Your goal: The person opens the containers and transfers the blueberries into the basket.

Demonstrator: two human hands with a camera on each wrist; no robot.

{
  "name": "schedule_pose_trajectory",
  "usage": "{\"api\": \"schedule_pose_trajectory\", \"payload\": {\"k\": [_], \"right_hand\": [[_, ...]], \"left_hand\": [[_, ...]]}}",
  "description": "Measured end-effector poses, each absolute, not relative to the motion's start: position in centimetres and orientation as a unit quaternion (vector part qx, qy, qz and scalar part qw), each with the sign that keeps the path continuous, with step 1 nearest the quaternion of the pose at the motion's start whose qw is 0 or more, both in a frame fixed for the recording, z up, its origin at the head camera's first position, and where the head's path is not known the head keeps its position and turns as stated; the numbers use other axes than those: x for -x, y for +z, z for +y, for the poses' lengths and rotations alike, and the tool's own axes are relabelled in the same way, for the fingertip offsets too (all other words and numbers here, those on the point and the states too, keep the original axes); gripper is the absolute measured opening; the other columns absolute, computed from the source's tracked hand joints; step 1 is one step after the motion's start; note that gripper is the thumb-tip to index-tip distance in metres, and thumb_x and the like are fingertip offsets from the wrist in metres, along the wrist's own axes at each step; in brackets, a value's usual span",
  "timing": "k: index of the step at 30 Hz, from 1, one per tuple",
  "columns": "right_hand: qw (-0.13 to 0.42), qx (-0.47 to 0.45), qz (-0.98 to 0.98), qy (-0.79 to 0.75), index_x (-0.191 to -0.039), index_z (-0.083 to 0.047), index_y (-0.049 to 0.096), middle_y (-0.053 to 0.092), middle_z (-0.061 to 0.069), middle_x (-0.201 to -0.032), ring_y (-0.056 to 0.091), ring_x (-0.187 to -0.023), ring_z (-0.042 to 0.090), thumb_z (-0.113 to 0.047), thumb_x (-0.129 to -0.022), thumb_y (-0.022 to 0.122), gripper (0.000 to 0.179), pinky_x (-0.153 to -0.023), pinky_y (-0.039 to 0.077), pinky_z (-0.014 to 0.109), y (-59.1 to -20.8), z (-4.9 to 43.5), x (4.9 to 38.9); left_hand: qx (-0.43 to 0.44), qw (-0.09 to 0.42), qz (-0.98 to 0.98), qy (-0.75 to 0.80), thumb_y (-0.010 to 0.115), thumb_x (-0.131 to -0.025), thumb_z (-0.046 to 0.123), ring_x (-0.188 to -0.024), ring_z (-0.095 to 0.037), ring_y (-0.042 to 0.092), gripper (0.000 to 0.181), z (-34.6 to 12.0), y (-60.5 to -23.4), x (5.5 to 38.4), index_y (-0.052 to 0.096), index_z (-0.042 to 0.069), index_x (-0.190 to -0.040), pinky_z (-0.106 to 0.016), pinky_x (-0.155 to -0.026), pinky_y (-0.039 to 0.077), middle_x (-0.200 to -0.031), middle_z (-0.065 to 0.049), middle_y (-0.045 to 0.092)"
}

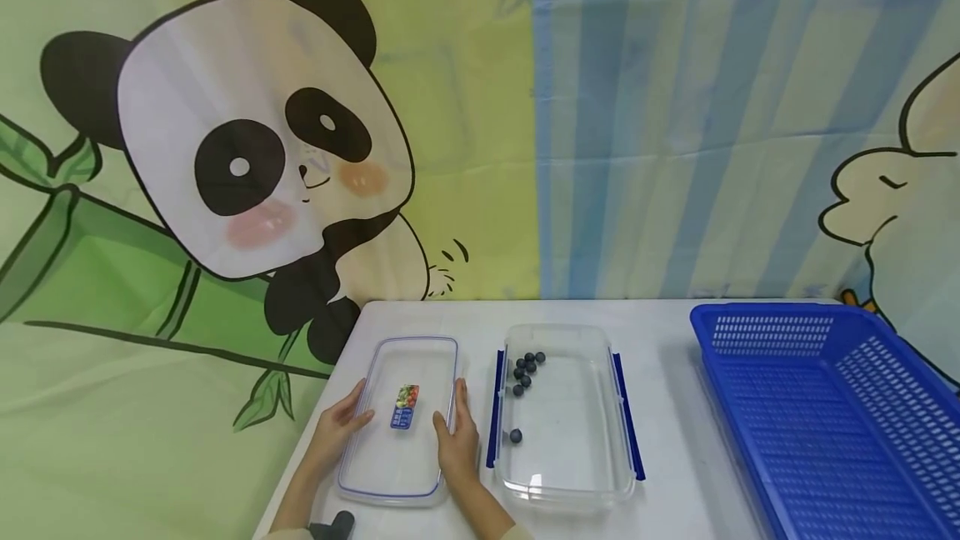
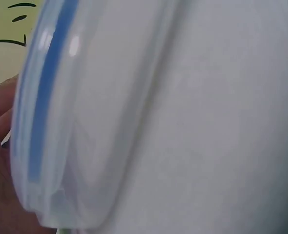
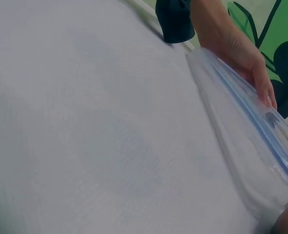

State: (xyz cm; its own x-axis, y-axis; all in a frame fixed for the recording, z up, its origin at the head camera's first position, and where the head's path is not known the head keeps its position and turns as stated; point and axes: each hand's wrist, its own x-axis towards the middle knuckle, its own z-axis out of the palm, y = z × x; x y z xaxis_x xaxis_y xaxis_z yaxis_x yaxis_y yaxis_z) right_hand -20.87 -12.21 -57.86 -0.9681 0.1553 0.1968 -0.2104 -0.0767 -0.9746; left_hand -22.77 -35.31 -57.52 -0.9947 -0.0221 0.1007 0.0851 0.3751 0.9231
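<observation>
As left hand (image 1: 335, 432) and right hand (image 1: 459, 447) clasp it, lidded box (image 1: 408, 448) sits lower left of centre

Fingers of both hands clamp its long sides. Just beside it, at lower centre, dark berry-like balls (image 1: 526, 381) lie in a clear container (image 1: 573, 415) on the white desk (image 1: 671, 440); a blue basket (image 1: 832, 440) fills the lower right.

On the table (image 1: 667, 382), a left container (image 1: 375, 465) is lying between the left hand (image 1: 337, 430) at its left edge and the right hand (image 1: 457, 444) at its right edge, while a label (image 1: 405, 407) is sitting on its top. Right of it, a middle container (image 1: 570, 440) is standing, a group of berries (image 1: 525, 382) lying in its far left part and a single berry (image 1: 516, 436) resting nearer along that side. A basket (image 1: 825, 440) is occupying the right, and a cloth (image 1: 480, 123) is hanging behind the far edge.
</observation>
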Motion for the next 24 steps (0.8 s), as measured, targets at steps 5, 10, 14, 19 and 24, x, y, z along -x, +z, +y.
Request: {"api": "schedule_pose_trajectory", "payload": {"k": [5, 10, 14, 19, 24], "right_hand": [[0.132, -0.013, -0.718, 0.683, -0.141, -0.007, 0.035, 0.030, 0.008, -0.147, 0.029, -0.133, 0.024, -0.011, -0.086, 0.064, 0.062, -0.108, 0.023, 0.034, -57.5, -11.9, 20.8], [0.155, 0.022, -0.777, 0.610, -0.135, -0.004, 0.045, 0.039, 0.008, -0.141, 0.040, -0.126, 0.026, -0.015, -0.081, 0.070, 0.060, -0.103, 0.034, 0.040, -57.8, -11.5, 20.9], [0.153, 0.024, -0.763, 0.628, -0.132, 0.000, 0.046, 0.040, 0.011, -0.140, 0.040, -0.125, 0.027, -0.006, -0.079, 0.070, 0.058, -0.103, 0.034, 0.038, -57.9, -11.1, 21.1], [0.150, 0.006, -0.718, 0.680, -0.131, 0.006, 0.043, 0.037, 0.018, -0.141, 0.036, -0.128, 0.031, 0.006, -0.079, 0.066, 0.058, -0.102, 0.032, 0.034, -57.9, -10.9, 21.3], [0.140, -0.011, -0.700, 0.700, -0.132, 0.009, 0.041, 0.034, 0.022, -0.141, 0.033, -0.128, 0.035, 0.008, -0.079, 0.064, 0.058, -0.101, 0.032, 0.035, -58.0, -10.9, 21.2]], "left_hand": [[0.013, 0.045, -0.835, -0.548, 0.069, -0.083, 0.026, -0.134, -0.025, 0.025, 0.068, -35.3, -57.3, 23.0, 0.037, 0.006, -0.140, -0.005, -0.096, 0.025, -0.147, -0.009, 0.030], [0.011, 0.050, -0.838, -0.543, 0.072, -0.080, 0.031, -0.133, -0.025, 0.027, 0.070, -35.4, -58.4, 23.4, 0.041, 0.004, -0.137, -0.005, -0.096, 0.025, -0.145, -0.008, 0.034], [0.007, 0.052, -0.849, -0.526, 0.072, -0.078, 0.036, -0.133, -0.024, 0.028, 0.072, -35.1, -58.7, 23.4, 0.043, 0.005, -0.137, -0.008, -0.098, 0.026, -0.144, -0.007, 0.036], [0.009, 0.064, -0.861, -0.504, 0.072, -0.078, 0.036, -0.131, -0.026, 0.031, 0.071, -34.7, -58.4, 23.3, 0.044, 0.005, -0.135, -0.008, -0.096, 0.027, -0.142, -0.010, 0.038], [0.008, 0.068, -0.866, -0.495, 0.073, -0.078, 0.030, -0.132, -0.026, 0.031, 0.070, -34.5, -58.0, 23.3, 0.043, 0.003, -0.135, -0.008, -0.097, 0.027, -0.143, -0.010, 0.037]]}}
